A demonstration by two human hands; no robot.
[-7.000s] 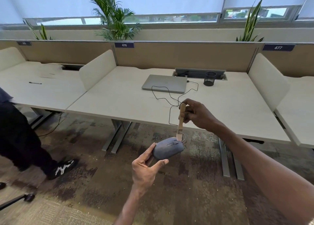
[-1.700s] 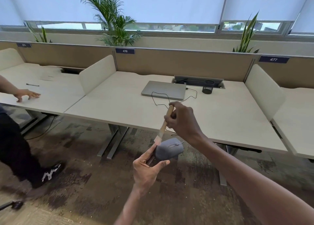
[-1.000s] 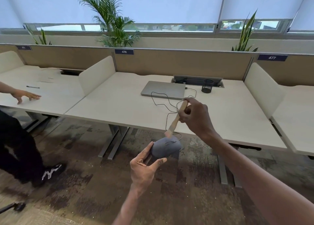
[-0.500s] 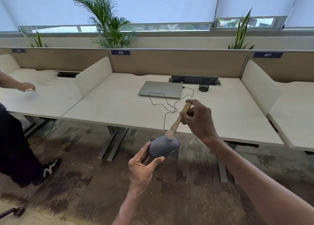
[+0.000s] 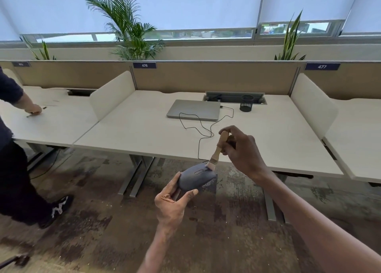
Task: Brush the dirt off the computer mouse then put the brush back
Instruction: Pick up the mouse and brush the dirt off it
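My left hand [image 5: 172,204] holds a grey computer mouse [image 5: 195,177] by its near end, out in the air in front of the desk edge. A small wooden-handled brush [image 5: 219,149] is gripped by my right hand [image 5: 241,149] just above and to the right of the mouse. Its pale bristles touch the mouse's far end, near the scroll wheel. The mouse's thin black cable [image 5: 203,132] runs up over the desk towards the laptop.
A closed grey laptop [image 5: 193,110] and a black mesh pen cup [image 5: 246,103] sit at the back of the pale desk [image 5: 144,132]. Cream dividers [image 5: 313,105] flank it. Another person [image 5: 12,149] stands at the left desk, holding a pen.
The brush has kept stroking the mouse's far end, shifting slightly between frames. The mouse stays in my left hand. The person at the left has picked up the pen.
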